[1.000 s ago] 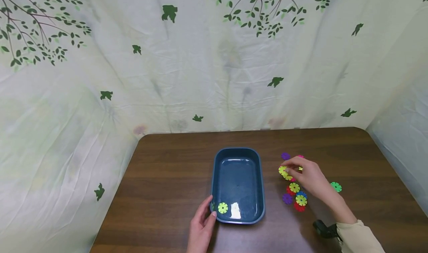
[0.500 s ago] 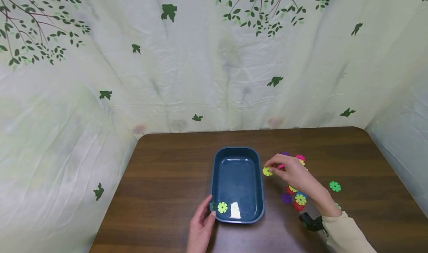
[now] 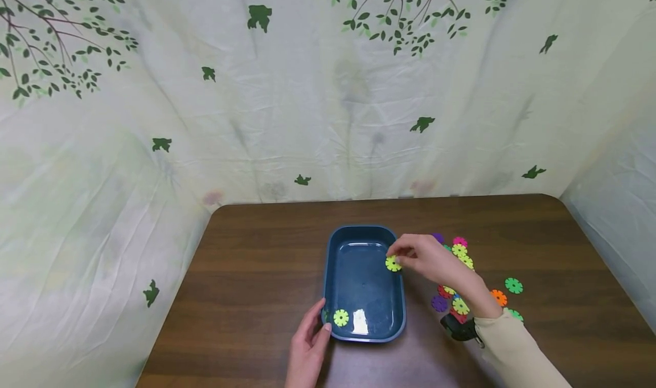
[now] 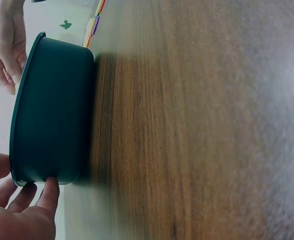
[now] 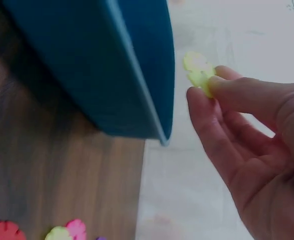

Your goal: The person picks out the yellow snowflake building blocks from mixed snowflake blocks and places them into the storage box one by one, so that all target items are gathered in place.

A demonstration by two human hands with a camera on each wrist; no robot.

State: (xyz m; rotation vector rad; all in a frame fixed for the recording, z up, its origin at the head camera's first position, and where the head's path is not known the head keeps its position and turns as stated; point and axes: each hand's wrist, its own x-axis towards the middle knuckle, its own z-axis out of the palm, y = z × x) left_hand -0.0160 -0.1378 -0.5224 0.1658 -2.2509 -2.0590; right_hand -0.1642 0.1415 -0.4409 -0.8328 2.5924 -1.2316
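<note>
A yellow flower-shaped plastic disc [image 3: 392,264] with notched edges is pinched between the thumb and fingertips of my right hand [image 3: 427,257], over the right rim of a deep blue tray [image 3: 364,282]. In the right wrist view, the held disc [image 5: 199,71] appears beyond the tray's edge. My left hand [image 3: 307,348] grips the tray's near left corner; in the left wrist view its thumb is at the rim and the fingers [image 4: 49,197] touch the outer wall. Inside the tray, near that corner, lies another yellow disc [image 3: 340,318].
Right of the tray, several loose discs lie in a cluster on the brown table [image 3: 266,274], among them purple [image 3: 439,303], pink [image 3: 460,241] and yellow ones [image 3: 460,306]. Farther right are an orange disc [image 3: 499,298] and a green disc [image 3: 513,285]. My right forearm partly hides the cluster.
My right hand has moved left from the cluster to the tray's right rim, carrying the yellow disc. An orange disc has come into view behind the forearm. My left hand and the tray stay put.
</note>
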